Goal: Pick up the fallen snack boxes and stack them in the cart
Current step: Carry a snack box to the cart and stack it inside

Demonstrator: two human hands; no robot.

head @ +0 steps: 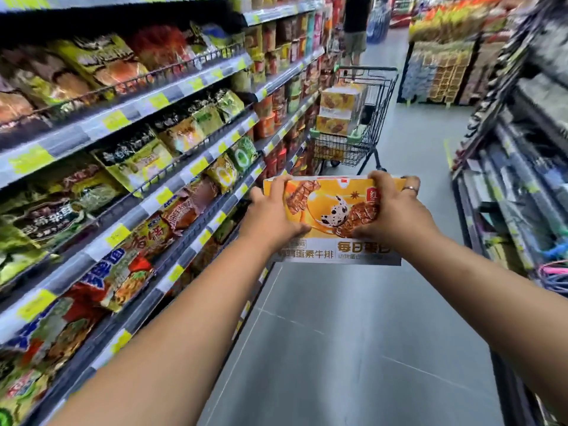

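I hold one orange-and-white snack box (329, 207) out in front of me at chest height, its printed face towards me. My left hand (272, 215) grips its left end and my right hand (390, 210), with a ring on one finger, grips its right end. Ahead up the aisle stands a black wire shopping cart (373, 118), apart from the box. Inside it several matching orange boxes (338, 112) are stacked upright.
Shelves of bagged snacks (123, 167) line the left side, close to my left arm. A dark rack (516, 167) runs along the right. Grey floor (353, 333) stretches between them. A person (356, 26) stands beyond the cart, and a produce display (445, 66) fills the far right.
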